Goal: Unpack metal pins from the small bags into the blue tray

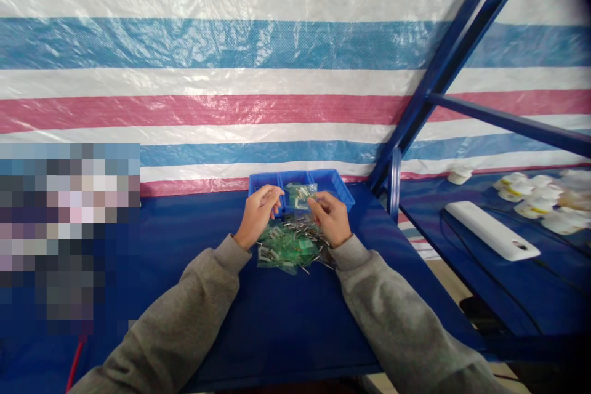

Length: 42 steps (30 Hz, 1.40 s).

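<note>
My right hand [329, 218] pinches the edge of a small clear plastic bag [301, 194] with metal parts inside. To the left of the bag is my left hand [261, 213], its fingers curled together; whether something small is between them is hidden. Behind both hands stands a blue divided tray [329, 180]. Beneath and between the hands lies a pile of greenish plastic bags [289, 249] with parts in them. Loose metal pins [314, 233] are spread beside the bags, close to my right hand.
The blue table [286, 320] carries these things. On a second table at the right lie a white oblong device [492, 229], black cables and several white round parts [535, 200]. A blue metal frame [431, 83] rises between the tables. The far left is pixelated.
</note>
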Each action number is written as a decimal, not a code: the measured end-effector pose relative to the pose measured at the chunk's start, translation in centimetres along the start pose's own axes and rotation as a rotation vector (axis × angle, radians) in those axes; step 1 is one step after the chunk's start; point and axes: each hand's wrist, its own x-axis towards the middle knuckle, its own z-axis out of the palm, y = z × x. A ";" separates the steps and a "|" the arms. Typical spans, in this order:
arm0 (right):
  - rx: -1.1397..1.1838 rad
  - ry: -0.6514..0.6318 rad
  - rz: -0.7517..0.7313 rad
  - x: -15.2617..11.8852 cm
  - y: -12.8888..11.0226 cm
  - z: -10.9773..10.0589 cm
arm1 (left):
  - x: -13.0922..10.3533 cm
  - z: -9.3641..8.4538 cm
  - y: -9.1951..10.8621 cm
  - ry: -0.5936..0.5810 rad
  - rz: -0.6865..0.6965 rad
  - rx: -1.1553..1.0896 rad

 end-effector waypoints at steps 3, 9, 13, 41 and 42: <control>0.215 -0.024 0.114 0.4 0.2 0.1 | 0.2 -0.1 -0.2 0.011 -0.005 -0.022; 0.275 0.028 0.204 0.5 -0.2 0.0 | 0.2 -0.1 -0.3 0.012 0.001 -0.030; 0.202 0.024 0.168 0.5 -0.3 -0.1 | 0.2 -0.1 -0.2 0.006 -0.003 -0.032; -0.817 -0.519 -0.150 -0.5 -0.8 0.0 | 0.2 -0.1 -0.1 0.048 -0.005 -0.020; -0.816 -0.518 -0.154 -0.5 -0.8 0.0 | 0.2 -0.1 -0.1 0.047 -0.005 -0.017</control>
